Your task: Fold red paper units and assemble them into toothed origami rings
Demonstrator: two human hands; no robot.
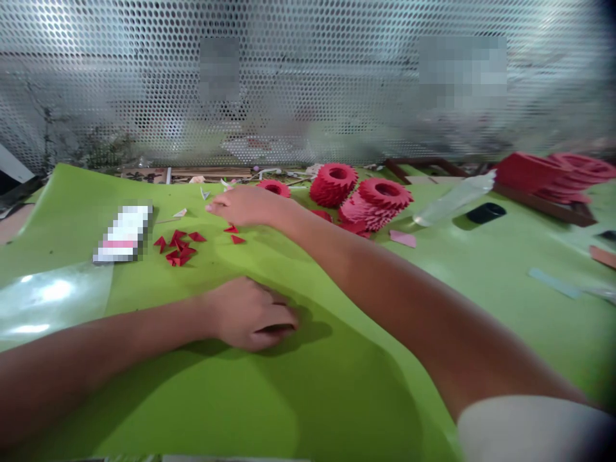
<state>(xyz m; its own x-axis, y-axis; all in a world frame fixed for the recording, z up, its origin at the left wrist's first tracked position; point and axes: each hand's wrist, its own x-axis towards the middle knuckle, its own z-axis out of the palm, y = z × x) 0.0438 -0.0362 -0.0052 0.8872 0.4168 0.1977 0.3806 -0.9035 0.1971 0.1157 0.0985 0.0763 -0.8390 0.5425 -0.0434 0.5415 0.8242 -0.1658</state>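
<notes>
Nearest, a white sleeve (534, 430) is showing at the lower right, and the right arm is reaching from it across a lime-green sheet (337, 391). The left hand (248, 314) is resting on the sheet at centre, its fingers curled over and pressed together, though whether they are closing on anything is hidden. The right hand (245, 206) is reaching toward the upper left with its fingers pressed together and pointing left; no pinched item shows.

Just below those fingertips, two folded red paper triangles (231, 233) are lying apart from a loose cluster of red paper triangles (178, 247). Left of the cluster, a pixelated package (122, 234) is lying on the sheet, and a clear plastic sheet (48, 298) is lying at the left edge.

Farther back, red origami rings (333, 183) are sitting beside a pink origami ring (366, 215) — a clear plastic bottle (455, 199) is lying to their right. At the upper right, stacked red rings (543, 179) are resting on a wooden tray (546, 208), and a perforated metal screen (289, 83) is rising behind everything.
</notes>
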